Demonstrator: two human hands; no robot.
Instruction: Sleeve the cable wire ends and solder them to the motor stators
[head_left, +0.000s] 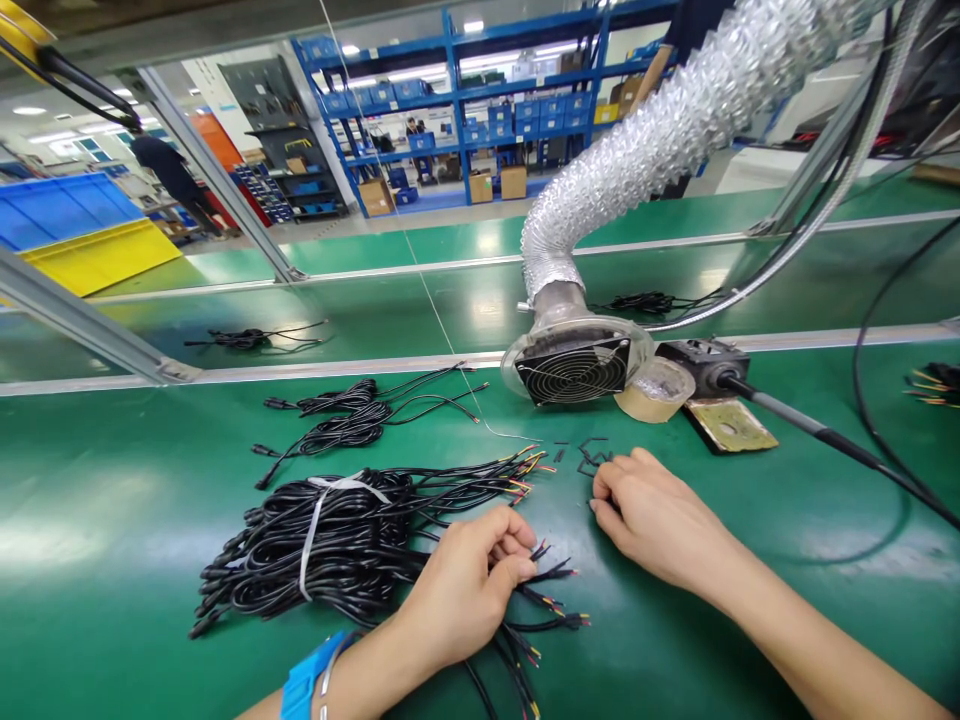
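My left hand (476,580), with a blue band at the wrist, is closed over a black cable. The cable's stripped end with thin coloured wires (540,550) pokes out past the fingertips. Beside it lies a large bundle of black cables (330,545), tied with a white strip, its loose ends fanning to the right. Small black tube pieces (592,458) are scattered on the green bench, just beyond my right hand (652,510). That hand rests on the bench with thumb and fingers pinched together. Whatever is between them is hidden.
Two coiled cables (345,415) lie behind the bundle. A fume extractor fan (576,372) hangs from a silver duct (630,150). Near it are a tape roll (656,388), a soldering iron (802,425) in its holder and a sponge tray (731,427). A solder wire (442,330) hangs down to the bench.
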